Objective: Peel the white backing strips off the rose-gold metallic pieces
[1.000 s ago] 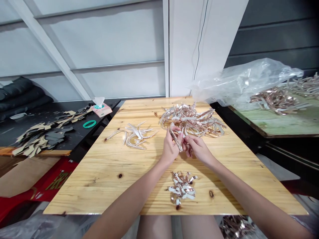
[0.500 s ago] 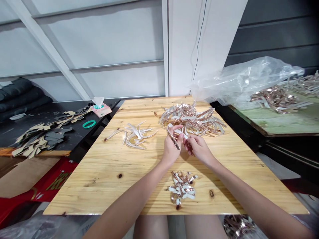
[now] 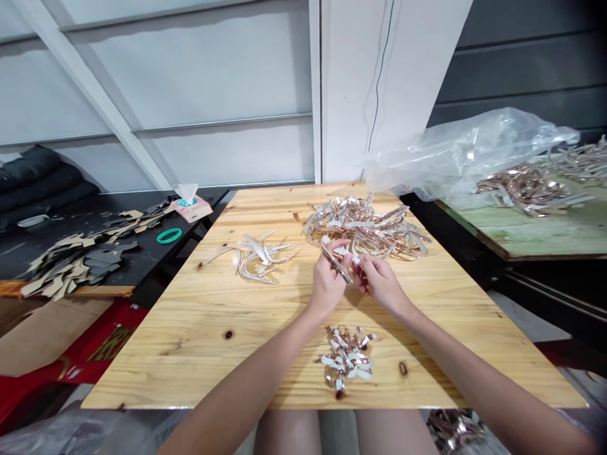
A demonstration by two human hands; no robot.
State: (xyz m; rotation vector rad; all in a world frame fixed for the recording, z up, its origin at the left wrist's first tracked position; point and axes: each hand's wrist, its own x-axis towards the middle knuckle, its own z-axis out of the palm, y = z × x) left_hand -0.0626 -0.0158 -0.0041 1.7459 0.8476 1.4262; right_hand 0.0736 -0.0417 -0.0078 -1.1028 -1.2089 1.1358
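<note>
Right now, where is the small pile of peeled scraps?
In the head view, the small scrap pile lies on the wooden table near its front edge, just below both hands and between the forearms.

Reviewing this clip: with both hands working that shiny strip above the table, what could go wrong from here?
The left hand and right hand pinch one rose-gold strip right beside the big tangled pile; it might snag neighbouring strips. The small scrap heap lies near the wooden table's front edge, so a forearm could sweep pieces off. Thin strip edges may nick fingertips.
</note>
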